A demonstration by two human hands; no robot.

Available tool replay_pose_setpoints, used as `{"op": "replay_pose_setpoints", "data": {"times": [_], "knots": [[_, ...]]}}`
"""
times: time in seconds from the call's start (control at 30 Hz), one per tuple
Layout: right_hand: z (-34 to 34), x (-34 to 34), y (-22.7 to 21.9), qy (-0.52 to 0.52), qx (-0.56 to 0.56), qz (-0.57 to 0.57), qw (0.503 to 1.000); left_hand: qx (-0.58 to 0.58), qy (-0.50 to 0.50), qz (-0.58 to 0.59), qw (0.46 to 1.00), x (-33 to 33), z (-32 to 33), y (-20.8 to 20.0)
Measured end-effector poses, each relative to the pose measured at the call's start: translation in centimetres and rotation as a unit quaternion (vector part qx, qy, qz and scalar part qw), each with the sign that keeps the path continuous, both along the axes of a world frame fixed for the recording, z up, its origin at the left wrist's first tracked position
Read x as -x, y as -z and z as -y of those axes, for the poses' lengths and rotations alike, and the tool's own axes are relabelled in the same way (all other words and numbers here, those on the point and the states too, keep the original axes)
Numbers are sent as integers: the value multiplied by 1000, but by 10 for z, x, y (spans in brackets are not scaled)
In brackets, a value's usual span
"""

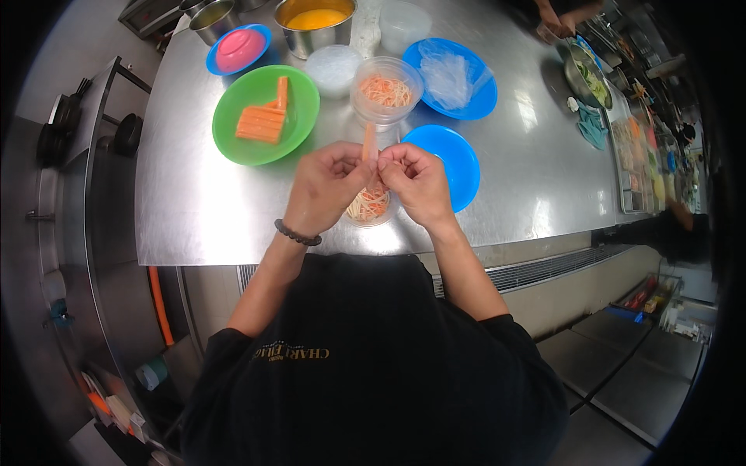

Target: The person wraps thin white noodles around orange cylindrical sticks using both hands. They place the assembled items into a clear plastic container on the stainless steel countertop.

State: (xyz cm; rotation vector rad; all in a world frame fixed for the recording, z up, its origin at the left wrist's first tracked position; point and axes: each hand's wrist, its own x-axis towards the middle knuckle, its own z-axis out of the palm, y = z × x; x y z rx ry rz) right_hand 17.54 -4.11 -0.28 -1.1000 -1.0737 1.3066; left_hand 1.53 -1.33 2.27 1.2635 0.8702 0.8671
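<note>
Over the near part of the table, my left hand (326, 186) pinches an upright orange crab stick (369, 142) between thumb and fingers. Against its lower part, the fingertips of my right hand (420, 180) are pressed together in a pinch. Below both hands stands a clear round tub (371, 223) with orange and white shreds (365, 206), partly covered by my fingers. Farther back, stacked clear tubs (386, 115) hold more such shreds. To the left, whole crab sticks (260, 124) lie in a green bowl (230, 147). A blue bowl (458, 171) sits beside my right hand.
Crumpled clear wrappers (447, 75) fill another blue bowl (483, 99). Behind are a lidded white tub (334, 70), a metal pot (317, 39) with yellow contents and a pink bowl (241, 49). Another person's hands (561, 19) show at the far right, near a metal bowl of greens (588, 76).
</note>
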Motion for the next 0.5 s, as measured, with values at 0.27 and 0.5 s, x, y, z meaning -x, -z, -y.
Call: {"op": "replay_pose_setpoints", "data": {"times": [0.27, 0.5], "knots": [[3, 4, 3, 14, -12, 34, 999, -2, 23, 0, 1000, 2, -2, 11], [6, 3, 10, -4, -13, -23, 1000, -3, 60, 19, 998, 7, -4, 10]]}}
